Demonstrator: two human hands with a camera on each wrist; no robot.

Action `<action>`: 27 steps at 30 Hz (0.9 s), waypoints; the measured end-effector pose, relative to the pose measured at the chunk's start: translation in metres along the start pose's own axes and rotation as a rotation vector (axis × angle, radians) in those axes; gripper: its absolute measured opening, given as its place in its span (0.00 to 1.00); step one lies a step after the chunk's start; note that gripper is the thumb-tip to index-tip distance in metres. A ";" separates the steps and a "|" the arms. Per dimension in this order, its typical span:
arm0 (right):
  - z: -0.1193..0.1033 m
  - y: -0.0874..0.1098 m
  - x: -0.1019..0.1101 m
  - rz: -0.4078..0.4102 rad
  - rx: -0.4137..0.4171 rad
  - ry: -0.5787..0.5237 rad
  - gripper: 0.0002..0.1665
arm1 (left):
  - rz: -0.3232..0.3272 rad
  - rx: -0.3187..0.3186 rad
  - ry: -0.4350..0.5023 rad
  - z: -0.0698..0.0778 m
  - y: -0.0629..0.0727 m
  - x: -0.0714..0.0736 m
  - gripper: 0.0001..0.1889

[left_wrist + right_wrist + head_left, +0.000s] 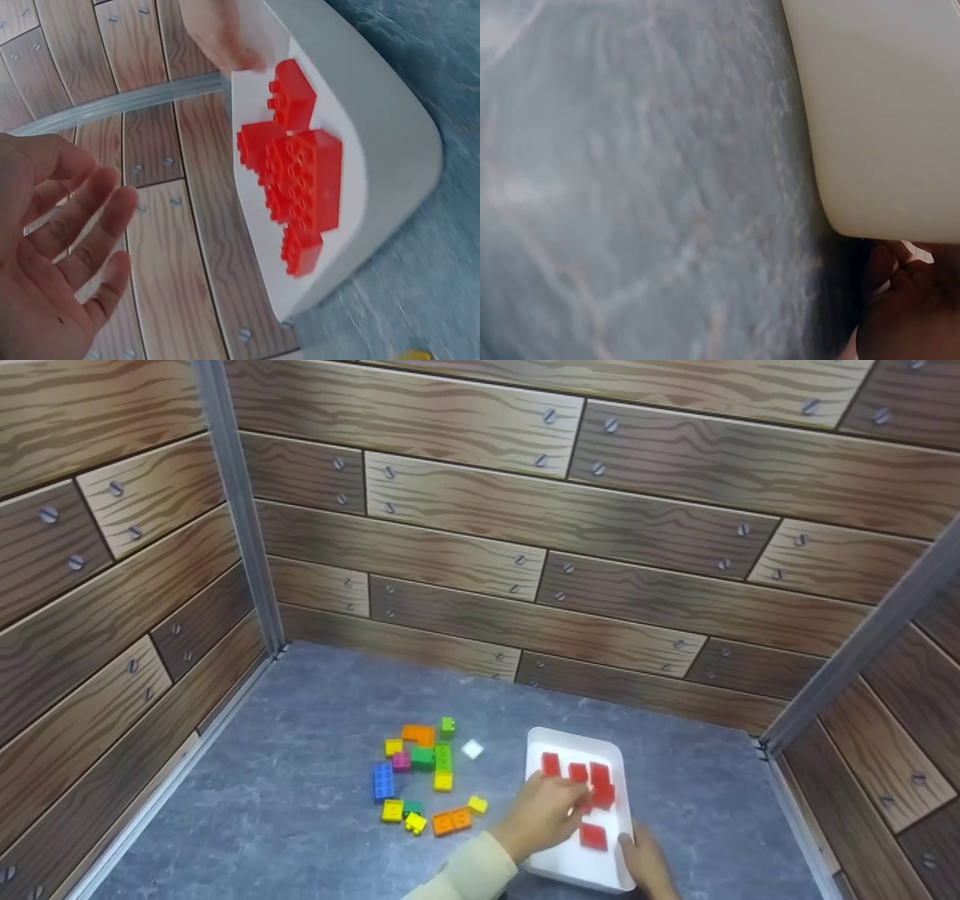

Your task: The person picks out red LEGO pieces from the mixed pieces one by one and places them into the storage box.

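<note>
A white tray holds several red bricks, gathered mostly toward its middle and far part. Over the tray is my left hand; the left wrist view shows its fingers loosely bent with nothing between them, apart from the red bricks. My right hand grips the tray's right side near the close corner, thumb over the rim. From the right wrist, the tray's outer wall fills the right side, and part of the right hand shows below it.
Left of the tray, loose bricks lie spread on the grey table: a blue brick, orange bricks, several yellow and green ones, a magenta brick and a white piece. Wood-patterned walls enclose the table.
</note>
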State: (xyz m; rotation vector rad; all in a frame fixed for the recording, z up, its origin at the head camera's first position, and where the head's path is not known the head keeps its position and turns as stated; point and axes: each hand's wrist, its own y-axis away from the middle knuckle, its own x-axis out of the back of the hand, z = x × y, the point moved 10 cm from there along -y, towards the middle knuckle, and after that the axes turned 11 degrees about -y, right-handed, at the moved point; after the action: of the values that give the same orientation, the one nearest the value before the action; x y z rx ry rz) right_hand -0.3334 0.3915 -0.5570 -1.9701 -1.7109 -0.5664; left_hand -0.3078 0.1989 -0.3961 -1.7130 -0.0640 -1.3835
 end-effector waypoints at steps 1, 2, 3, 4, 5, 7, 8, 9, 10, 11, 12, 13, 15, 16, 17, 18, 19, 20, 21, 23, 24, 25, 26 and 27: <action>0.002 0.001 0.002 -0.001 -0.008 -0.002 0.25 | 0.002 -0.006 0.007 0.001 0.001 0.000 0.06; 0.005 0.002 0.005 0.000 -0.019 -0.010 0.25 | 0.003 -0.013 0.013 0.003 0.003 0.001 0.07; 0.007 0.003 0.008 0.002 -0.032 -0.018 0.26 | 0.003 -0.021 0.023 0.004 0.004 0.001 0.07; 0.009 0.003 0.010 0.002 -0.043 -0.025 0.26 | 0.002 -0.027 0.032 0.005 0.006 0.002 0.08; 0.011 0.003 0.012 -0.001 -0.053 -0.029 0.27 | 0.002 -0.032 0.039 0.006 0.008 0.002 0.08; 0.014 0.004 0.015 -0.008 -0.076 -0.038 0.28 | 0.001 -0.042 0.052 0.007 0.012 0.002 0.06; 0.015 0.004 0.017 -0.011 -0.085 -0.042 0.28 | 0.001 -0.047 0.060 0.008 0.015 0.003 0.05; 0.016 0.003 0.018 -0.014 -0.088 -0.042 0.28 | 0.002 -0.050 0.067 0.008 0.018 0.003 0.05; 0.017 0.003 0.020 -0.017 -0.093 -0.039 0.28 | 0.002 -0.055 0.067 0.009 0.021 0.003 0.04; 0.017 0.003 0.021 -0.021 -0.097 -0.038 0.28 | 0.002 -0.057 0.070 0.009 0.024 0.002 0.04; 0.017 0.003 0.022 -0.021 -0.098 -0.038 0.28 | -0.001 -0.058 0.070 0.009 0.027 0.002 0.03; 0.018 0.002 0.023 -0.022 -0.101 -0.034 0.28 | -0.005 -0.056 0.072 0.009 0.029 0.001 0.03; 0.016 0.001 0.024 -0.022 -0.085 -0.024 0.27 | -0.018 -0.043 0.070 0.006 0.034 -0.001 0.04; 0.016 0.000 0.025 -0.020 -0.083 -0.023 0.27 | -0.027 -0.034 0.075 0.004 0.036 -0.002 0.05; 0.014 -0.001 0.025 -0.017 -0.072 -0.024 0.27 | -0.037 -0.023 0.083 0.002 0.038 -0.003 0.05; 0.013 -0.002 0.025 -0.015 -0.062 -0.025 0.26 | -0.043 -0.015 0.084 -0.001 0.040 -0.003 0.06; 0.013 -0.003 0.025 -0.016 -0.056 -0.027 0.26 | -0.046 -0.008 0.095 -0.003 0.042 -0.004 0.06; 0.012 -0.003 0.025 -0.016 -0.051 -0.032 0.26 | -0.048 0.002 0.104 -0.005 0.044 -0.003 0.06; 0.013 -0.004 0.025 -0.024 -0.060 -0.037 0.26 | -0.044 0.008 0.108 -0.007 0.046 -0.003 0.06; 0.016 -0.005 0.025 -0.041 -0.091 -0.059 0.27 | -0.033 0.018 0.121 -0.012 0.051 -0.001 0.05; 0.018 -0.005 0.024 -0.055 -0.112 -0.069 0.28 | -0.027 0.024 0.126 -0.015 0.053 0.000 0.05; 0.019 -0.006 0.025 -0.068 -0.132 -0.083 0.29 | -0.021 0.030 0.133 -0.018 0.056 0.002 0.05; 0.021 -0.006 0.025 -0.080 -0.161 -0.102 0.31 | -0.016 0.041 0.130 -0.022 0.059 0.003 0.07; 0.023 -0.005 0.026 -0.089 -0.192 -0.119 0.33 | -0.011 0.052 0.118 -0.027 0.062 0.005 0.09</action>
State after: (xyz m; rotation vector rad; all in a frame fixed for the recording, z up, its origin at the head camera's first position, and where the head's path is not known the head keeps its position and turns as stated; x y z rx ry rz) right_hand -0.3351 0.4262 -0.5596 -2.1043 -1.8866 -0.6798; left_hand -0.2931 0.1424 -0.4300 -1.5874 -0.0422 -1.4759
